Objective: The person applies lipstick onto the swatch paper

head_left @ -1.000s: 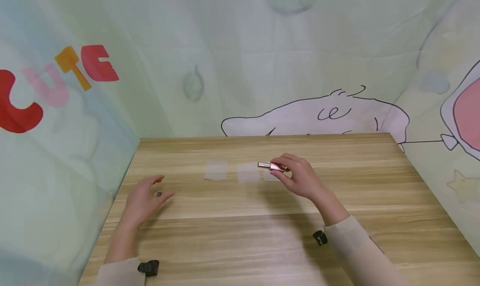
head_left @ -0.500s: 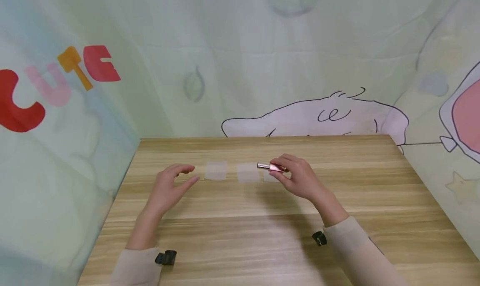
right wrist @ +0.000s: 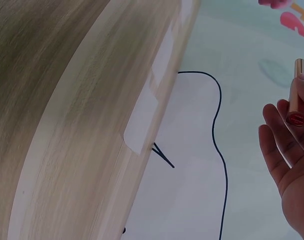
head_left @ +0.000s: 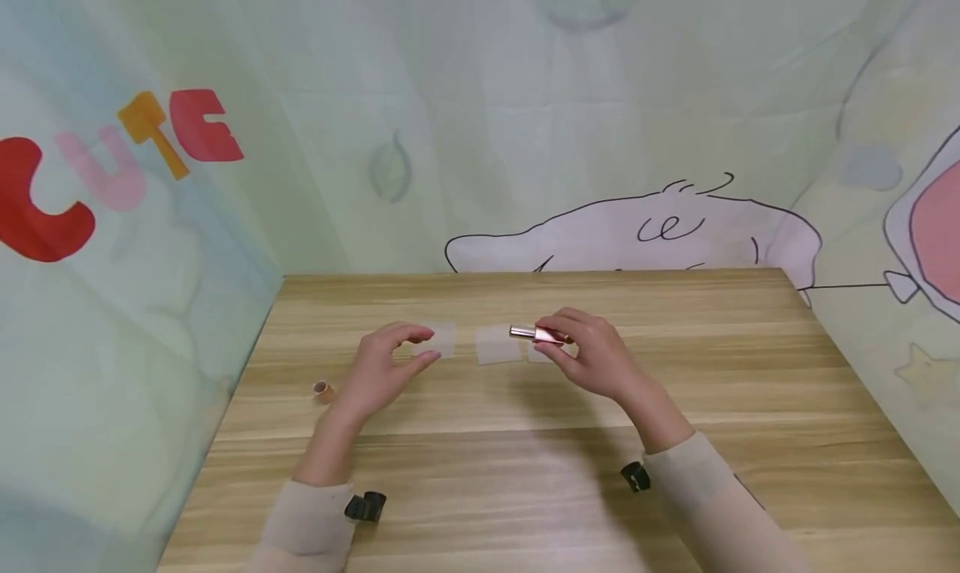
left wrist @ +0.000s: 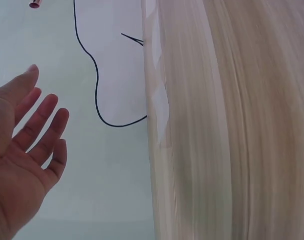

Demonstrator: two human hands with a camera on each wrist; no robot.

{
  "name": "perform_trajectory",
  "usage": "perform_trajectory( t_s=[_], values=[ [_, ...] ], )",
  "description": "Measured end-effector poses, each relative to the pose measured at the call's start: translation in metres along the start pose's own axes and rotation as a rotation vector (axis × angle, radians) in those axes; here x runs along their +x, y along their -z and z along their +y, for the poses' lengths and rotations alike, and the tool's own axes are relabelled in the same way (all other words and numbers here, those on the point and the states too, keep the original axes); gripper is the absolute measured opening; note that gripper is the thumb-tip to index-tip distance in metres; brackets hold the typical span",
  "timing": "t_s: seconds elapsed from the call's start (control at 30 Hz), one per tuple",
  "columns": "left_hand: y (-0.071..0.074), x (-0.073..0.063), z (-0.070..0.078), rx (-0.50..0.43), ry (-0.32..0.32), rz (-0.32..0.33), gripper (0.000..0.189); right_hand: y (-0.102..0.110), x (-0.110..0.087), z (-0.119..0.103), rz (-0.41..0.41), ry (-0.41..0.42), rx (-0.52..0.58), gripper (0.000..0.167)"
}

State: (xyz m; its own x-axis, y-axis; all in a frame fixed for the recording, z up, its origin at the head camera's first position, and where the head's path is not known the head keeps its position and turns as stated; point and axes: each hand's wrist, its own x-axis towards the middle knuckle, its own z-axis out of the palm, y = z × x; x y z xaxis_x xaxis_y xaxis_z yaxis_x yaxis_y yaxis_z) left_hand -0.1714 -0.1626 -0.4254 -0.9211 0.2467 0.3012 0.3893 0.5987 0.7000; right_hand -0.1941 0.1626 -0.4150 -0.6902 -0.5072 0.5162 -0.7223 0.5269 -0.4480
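In the head view my right hand [head_left: 596, 356] pinches a rose-gold lipstick [head_left: 534, 334] above the table, its shiny metal end pointing left. The right wrist view shows the lipstick [right wrist: 297, 100] between thumb and fingers, with a red base. My left hand [head_left: 378, 373] holds nothing; its thumb and fingers are apart and gently bent, over the leftmost pale square. On the table behind the left wrist stands a small, hollow-looking rose-gold cap [head_left: 323, 392]. In the left wrist view the palm and spread fingers of my left hand [left wrist: 29, 150] show bare.
Three pale square sheets lie in a row on the wooden table [head_left: 480, 490]: a left square [head_left: 446, 340], a middle square [head_left: 497, 346] and a right square [head_left: 538, 354], partly hidden by my right hand. A printed curtain [head_left: 337, 123] borders the table's back and sides.
My left hand has moved right, away from the cap, which now shows uncovered on the table. The right hand and the lipstick have stayed nearly in place.
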Motion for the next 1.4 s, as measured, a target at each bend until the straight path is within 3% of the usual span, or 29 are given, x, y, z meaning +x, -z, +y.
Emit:
perform_trajectory(
  t_s=[0.23, 0.5, 1.07, 1.4],
  values=[
    [-0.013, 0.007, 0.014, -0.022, -0.008, -0.047, 0.029, -0.003, 0.002, -0.003, -0.031, 0.028, -0.005, 0.020],
    [-0.024, 0.018, 0.029, -0.022, -0.075, -0.085, 0.027, -0.005, 0.004, -0.008, -0.042, 0.029, -0.002, 0.021],
    [-0.031, 0.032, 0.051, -0.048, -0.131, -0.141, 0.036, -0.007, 0.009, -0.016, -0.040, 0.061, 0.009, 0.019],
    [-0.035, 0.035, 0.057, -0.069, -0.193, -0.151, 0.024, -0.007, 0.013, -0.024, -0.034, 0.096, 0.006, 0.019]
  ],
)
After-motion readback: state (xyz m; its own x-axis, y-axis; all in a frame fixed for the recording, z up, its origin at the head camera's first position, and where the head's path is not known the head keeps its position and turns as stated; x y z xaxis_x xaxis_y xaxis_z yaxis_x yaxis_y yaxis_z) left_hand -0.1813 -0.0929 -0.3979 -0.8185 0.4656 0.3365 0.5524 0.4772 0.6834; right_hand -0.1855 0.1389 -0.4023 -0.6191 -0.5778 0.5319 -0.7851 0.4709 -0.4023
